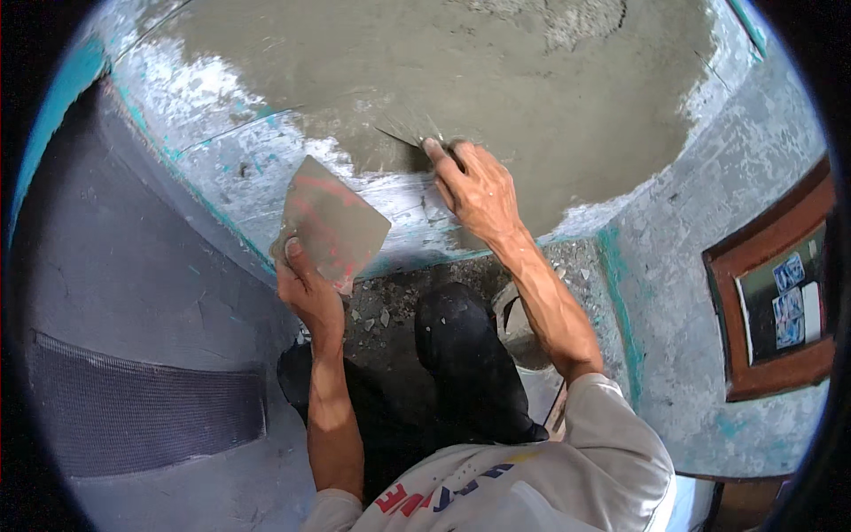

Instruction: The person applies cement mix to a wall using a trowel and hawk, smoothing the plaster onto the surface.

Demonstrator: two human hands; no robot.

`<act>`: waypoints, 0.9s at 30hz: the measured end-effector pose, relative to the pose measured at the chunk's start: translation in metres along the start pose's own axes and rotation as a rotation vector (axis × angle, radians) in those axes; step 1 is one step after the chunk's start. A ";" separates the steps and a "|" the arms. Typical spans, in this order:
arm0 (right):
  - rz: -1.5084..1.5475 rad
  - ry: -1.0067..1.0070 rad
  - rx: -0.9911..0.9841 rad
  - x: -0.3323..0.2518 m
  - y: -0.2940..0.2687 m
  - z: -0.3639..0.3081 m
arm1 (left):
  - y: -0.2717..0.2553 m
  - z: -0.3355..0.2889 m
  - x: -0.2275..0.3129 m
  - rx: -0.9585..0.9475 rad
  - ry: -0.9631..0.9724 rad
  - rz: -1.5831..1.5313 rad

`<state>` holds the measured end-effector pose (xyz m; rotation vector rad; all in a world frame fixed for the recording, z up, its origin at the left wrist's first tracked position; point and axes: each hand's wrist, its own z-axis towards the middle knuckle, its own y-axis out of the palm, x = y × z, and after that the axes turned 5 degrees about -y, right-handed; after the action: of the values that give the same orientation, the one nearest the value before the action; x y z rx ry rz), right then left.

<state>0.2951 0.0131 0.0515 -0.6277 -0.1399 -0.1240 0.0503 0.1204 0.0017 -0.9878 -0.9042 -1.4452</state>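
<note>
My left hand (310,288) grips the lower corner of a flat, four-sided plate (332,217), thumb on its face. Grey smears cover the plate, with reddish marks showing through; it is held in front of the wall's lower edge. My right hand (483,186) is closed round a thin-bladed trowel (399,136), its handle mostly hidden by the fingers. The dark blade points left, close against the grey plaster (567,115) on the wall; whether it touches all along cannot be seen. Fine streaks mark the plaster above the blade.
Bare whitish and turquoise patches (208,97) border the plaster. Rubble (377,317) lies on the floor by my knees. A pale round container (523,332) stands beside my right forearm. On the right wall is a brown wooden frame (722,293); at left, a dark mesh panel (151,408).
</note>
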 end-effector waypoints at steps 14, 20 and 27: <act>0.055 0.820 0.079 0.023 -0.031 -0.196 | 0.007 -0.009 -0.005 -0.065 0.088 -0.010; 0.194 0.755 0.360 0.020 0.027 -0.156 | 0.011 -0.010 -0.005 -0.069 0.050 0.007; 0.227 0.741 0.153 -0.022 0.007 -0.179 | 0.008 -0.009 -0.005 -0.047 0.035 0.003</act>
<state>0.2906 -0.0862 -0.0995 -0.4087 0.6304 -0.1182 0.0575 0.1129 -0.0061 -0.9953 -0.8466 -1.4825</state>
